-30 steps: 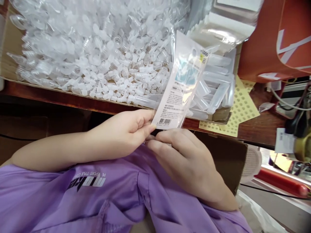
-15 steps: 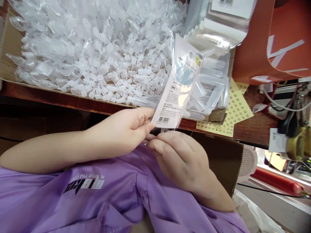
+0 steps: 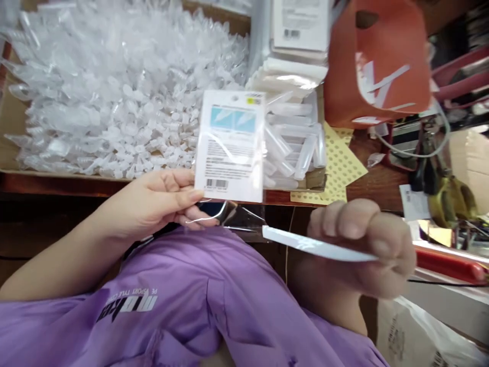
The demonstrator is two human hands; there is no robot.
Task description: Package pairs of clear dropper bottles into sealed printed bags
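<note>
My left hand (image 3: pixel 164 201) pinches the lower left corner of a clear plastic bag that holds a printed white card (image 3: pixel 233 158) with blue pictures and a barcode. The bag's clear flap (image 3: pixel 244 221) hangs below the card, towards me. At the right, my right hand (image 3: pixel 367 244) is closed on one end of a narrow white strip (image 3: pixel 317 245). The strip's other end reaches the right edge of the flap; whether it still sticks there I cannot tell. My right hand is partly blurred.
A shallow cardboard box (image 3: pixel 76 176) holds a heap of clear plastic nozzles and caps, with clear tubes (image 3: pixel 290 137) at its right. Beyond are stacked bagged cards (image 3: pixel 300 30), an orange container (image 3: pixel 382 66) with white strips, yellow sticker sheets (image 3: pixel 340 168) and scissors (image 3: pixel 451 199).
My right hand has moved away to the right from the bag's lower edge, and a white strip now shows in it. The bagged card has turned to face me, shifting left with my left hand.
</note>
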